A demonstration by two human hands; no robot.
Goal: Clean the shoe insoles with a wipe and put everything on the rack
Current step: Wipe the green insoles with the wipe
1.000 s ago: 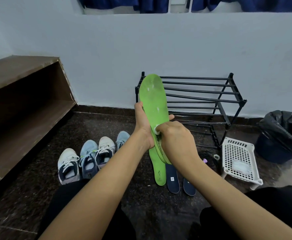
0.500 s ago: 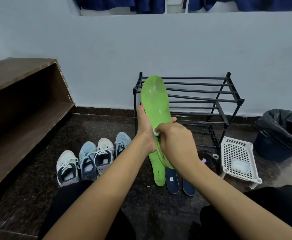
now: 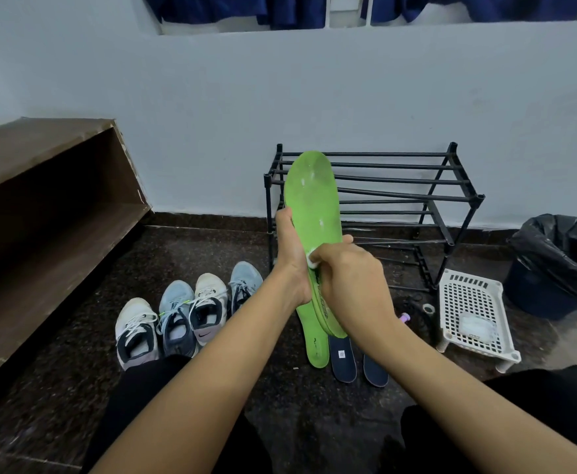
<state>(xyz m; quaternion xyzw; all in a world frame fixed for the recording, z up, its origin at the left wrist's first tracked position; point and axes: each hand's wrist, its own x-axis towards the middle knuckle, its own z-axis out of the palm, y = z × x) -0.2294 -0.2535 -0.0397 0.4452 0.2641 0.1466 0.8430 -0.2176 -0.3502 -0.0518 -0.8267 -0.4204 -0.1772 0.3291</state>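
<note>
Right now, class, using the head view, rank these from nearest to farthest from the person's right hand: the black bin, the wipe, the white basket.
1. wipe: pinched in the right hand itself, pressed against the green insole.
2. white basket: on the floor, off to the hand's right.
3. black bin: farther right, beyond the basket, at the frame's edge.

White perforated basket (image 3: 475,314) stands on short legs on dark speckled floor (image 3: 280,415). Bin with black bag (image 3: 560,258) just right of the basket, slightly behind it. Small tape roll (image 3: 428,307) and a small purple-tipped item (image 3: 405,317) just left of the basket. Brown wooden bench (image 3: 40,200) far left of it. Pale blue wall (image 3: 314,97) behind the basket, dark blue curtains (image 3: 280,8) high above.
</note>
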